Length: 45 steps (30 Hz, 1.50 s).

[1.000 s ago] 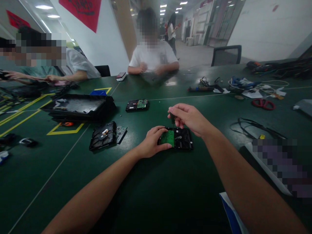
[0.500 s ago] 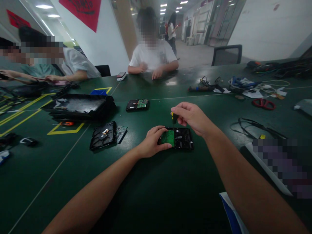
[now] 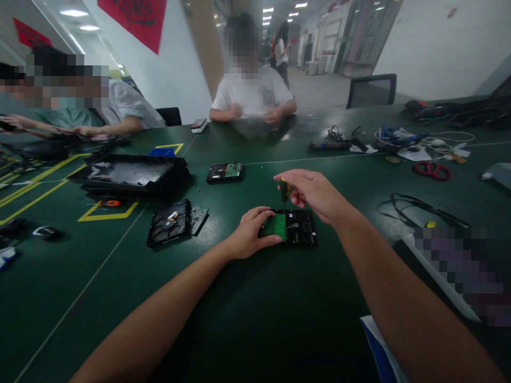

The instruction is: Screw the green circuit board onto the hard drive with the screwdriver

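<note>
A black hard drive (image 3: 302,227) with a green circuit board (image 3: 274,226) on its left half lies flat on the dark green table. My left hand (image 3: 252,232) grips the drive's left end, thumb along the near side and fingers along the far side. Above it, my right hand (image 3: 309,195) holds a small black and yellow screwdriver (image 3: 283,191) upright by its handle. The shaft points down at the board's far right corner; the tip is too small to make out. To the left lie an opened drive casing (image 3: 170,223) and a loose circuit board (image 3: 199,219).
Another hard drive (image 3: 225,172) lies farther back. Stacked black trays (image 3: 131,175) stand at the left, with a computer mouse (image 3: 47,232) nearer. On the right are red-handled scissors (image 3: 431,170), a black cable (image 3: 415,210) and tangled wires. A person (image 3: 253,96) sits across the table.
My right fingers have shifted around the screwdriver handle, with the index finger now stretched over its top. The left hand and hard drive stay in place. The person opposite has moved their hands.
</note>
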Each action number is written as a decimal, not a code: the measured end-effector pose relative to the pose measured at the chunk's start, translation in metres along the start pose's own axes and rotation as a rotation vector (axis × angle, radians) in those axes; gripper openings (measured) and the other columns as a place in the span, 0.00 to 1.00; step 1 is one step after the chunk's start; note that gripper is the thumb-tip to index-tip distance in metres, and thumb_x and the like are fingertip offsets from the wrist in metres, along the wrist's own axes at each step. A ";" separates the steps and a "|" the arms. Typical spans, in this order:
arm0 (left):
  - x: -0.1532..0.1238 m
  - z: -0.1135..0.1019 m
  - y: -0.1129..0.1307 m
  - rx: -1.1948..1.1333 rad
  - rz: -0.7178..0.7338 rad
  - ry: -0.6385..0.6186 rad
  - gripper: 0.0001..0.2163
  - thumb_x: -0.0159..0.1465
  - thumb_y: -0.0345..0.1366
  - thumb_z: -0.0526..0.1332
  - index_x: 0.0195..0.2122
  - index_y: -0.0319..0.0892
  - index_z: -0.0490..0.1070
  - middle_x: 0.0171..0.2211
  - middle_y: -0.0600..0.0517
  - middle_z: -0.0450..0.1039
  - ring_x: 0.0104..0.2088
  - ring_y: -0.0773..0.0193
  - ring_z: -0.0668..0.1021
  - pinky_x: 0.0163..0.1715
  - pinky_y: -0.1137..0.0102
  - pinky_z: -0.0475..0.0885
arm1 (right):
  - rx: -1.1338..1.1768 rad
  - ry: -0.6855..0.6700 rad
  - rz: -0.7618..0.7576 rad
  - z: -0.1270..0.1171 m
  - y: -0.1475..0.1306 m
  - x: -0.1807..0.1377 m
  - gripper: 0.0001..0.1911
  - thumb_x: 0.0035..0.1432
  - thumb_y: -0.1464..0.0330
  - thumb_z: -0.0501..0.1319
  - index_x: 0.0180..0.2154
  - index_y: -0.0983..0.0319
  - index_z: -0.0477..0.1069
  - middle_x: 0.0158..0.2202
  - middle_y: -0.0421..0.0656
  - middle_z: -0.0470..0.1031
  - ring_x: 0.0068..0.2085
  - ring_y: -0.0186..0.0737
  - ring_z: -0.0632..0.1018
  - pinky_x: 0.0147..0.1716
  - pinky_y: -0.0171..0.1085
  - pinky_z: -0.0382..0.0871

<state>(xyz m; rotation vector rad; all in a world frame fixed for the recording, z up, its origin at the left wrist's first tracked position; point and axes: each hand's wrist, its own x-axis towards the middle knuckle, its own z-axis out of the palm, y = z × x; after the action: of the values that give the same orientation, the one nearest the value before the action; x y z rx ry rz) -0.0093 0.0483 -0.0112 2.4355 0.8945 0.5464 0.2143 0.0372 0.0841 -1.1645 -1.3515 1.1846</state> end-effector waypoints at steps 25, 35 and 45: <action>0.000 -0.002 0.005 -0.018 -0.024 -0.007 0.29 0.66 0.53 0.67 0.64 0.49 0.65 0.67 0.41 0.64 0.68 0.42 0.67 0.67 0.44 0.63 | 0.069 -0.015 -0.004 -0.003 -0.003 -0.002 0.08 0.60 0.62 0.69 0.40 0.59 0.79 0.27 0.37 0.72 0.21 0.27 0.66 0.15 0.29 0.53; 0.000 -0.002 0.006 -0.028 -0.041 -0.026 0.28 0.66 0.53 0.67 0.65 0.50 0.65 0.67 0.42 0.63 0.68 0.42 0.66 0.67 0.44 0.65 | 0.096 -0.055 0.035 -0.004 -0.005 -0.003 0.09 0.63 0.61 0.67 0.35 0.59 0.75 0.32 0.42 0.77 0.24 0.31 0.72 0.17 0.31 0.61; 0.000 -0.001 0.003 -0.017 -0.044 -0.029 0.29 0.67 0.53 0.66 0.65 0.50 0.64 0.67 0.41 0.62 0.68 0.43 0.65 0.68 0.43 0.63 | 0.084 -0.039 0.005 -0.006 -0.004 -0.003 0.09 0.61 0.61 0.69 0.34 0.59 0.74 0.33 0.42 0.80 0.23 0.30 0.73 0.16 0.30 0.59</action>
<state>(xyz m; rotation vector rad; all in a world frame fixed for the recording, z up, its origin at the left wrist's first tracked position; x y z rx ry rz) -0.0085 0.0463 -0.0085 2.3970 0.9255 0.4989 0.2203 0.0341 0.0887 -1.0904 -1.3164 1.2615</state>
